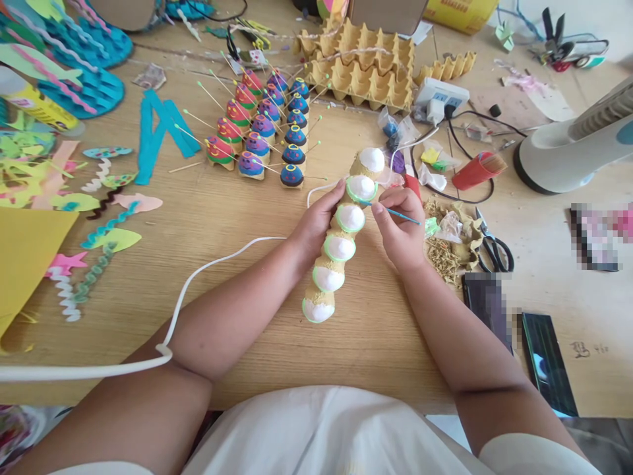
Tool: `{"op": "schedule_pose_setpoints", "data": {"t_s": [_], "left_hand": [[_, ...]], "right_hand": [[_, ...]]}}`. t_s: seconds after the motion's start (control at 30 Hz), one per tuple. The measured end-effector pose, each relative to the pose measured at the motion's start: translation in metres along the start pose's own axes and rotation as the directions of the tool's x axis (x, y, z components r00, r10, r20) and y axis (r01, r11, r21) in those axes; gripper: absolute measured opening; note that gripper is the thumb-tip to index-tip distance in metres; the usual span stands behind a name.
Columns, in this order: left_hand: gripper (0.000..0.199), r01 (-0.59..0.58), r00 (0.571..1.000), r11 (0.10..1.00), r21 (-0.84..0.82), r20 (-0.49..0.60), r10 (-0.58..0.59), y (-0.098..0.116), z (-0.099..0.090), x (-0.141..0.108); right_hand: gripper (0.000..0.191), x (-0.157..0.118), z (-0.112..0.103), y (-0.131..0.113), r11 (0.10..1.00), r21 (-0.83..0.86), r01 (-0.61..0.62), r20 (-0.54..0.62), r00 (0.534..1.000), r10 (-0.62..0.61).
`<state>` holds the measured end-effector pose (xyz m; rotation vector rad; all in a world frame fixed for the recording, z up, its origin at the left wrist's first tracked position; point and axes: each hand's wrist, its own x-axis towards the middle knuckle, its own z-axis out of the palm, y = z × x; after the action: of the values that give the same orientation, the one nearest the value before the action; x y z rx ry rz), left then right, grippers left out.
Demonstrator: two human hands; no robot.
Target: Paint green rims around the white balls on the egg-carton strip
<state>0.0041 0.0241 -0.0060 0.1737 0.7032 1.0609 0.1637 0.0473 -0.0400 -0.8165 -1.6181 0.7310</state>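
A strip of egg carton cups [340, 249] lies slanted in front of me, its domes topped with white and several edged in light green. My left hand [316, 221] grips its upper left side, the fingers partly hidden behind it. Between the thumb and fingers of my right hand [403, 231] is a thin blue stick [405, 216]. The stick's tip touches or nearly touches the green edge of the second dome from the far end. Beyond the strip stand rows of painted egg carton cups in red [230, 130], purple [257, 142] and blue [294, 154], with pins sticking out.
Egg trays [361, 63] and a power strip [442, 94] sit at the back. Black-handled scissors [496, 253], a red cup [477, 171] and phones [548, 363] are on the right. Paper cutouts [119, 241] spread at left. A white cable [198, 272] crosses my left arm.
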Motion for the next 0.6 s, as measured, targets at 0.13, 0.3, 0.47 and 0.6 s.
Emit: {"op": "schedule_pose_setpoints", "data": {"t_s": [0.13, 0.3, 0.47, 0.6], "left_hand": [[0.055, 0.031, 0.999, 1.000, 0.007, 0.012, -0.031, 0.0007, 0.0007, -0.0010], [0.057, 0.048, 0.999, 0.999, 0.002, 0.019, -0.048, 0.0004, 0.0005, -0.0012], [0.059, 0.017, 0.999, 0.998, 0.065, 0.035, -0.019, -0.0006, -0.0016, 0.0007], [0.062, -0.054, 0.998, 0.988, 0.147, 0.034, 0.050, -0.0027, -0.0087, 0.0055]], "right_hand": [[0.041, 0.0002, 0.0021, -0.0004, 1.000, 0.001, 0.021, -0.032, 0.999, -0.021], [0.038, -0.0008, 0.0059, 0.0000, 0.994, -0.069, 0.085, -0.075, 0.993, -0.090], [0.032, -0.0012, 0.0045, -0.0002, 0.984, -0.083, 0.161, -0.070, 0.984, -0.166], [0.027, -0.0017, -0.0007, -0.0074, 0.957, -0.145, 0.251, -0.032, 0.966, -0.258]]}}
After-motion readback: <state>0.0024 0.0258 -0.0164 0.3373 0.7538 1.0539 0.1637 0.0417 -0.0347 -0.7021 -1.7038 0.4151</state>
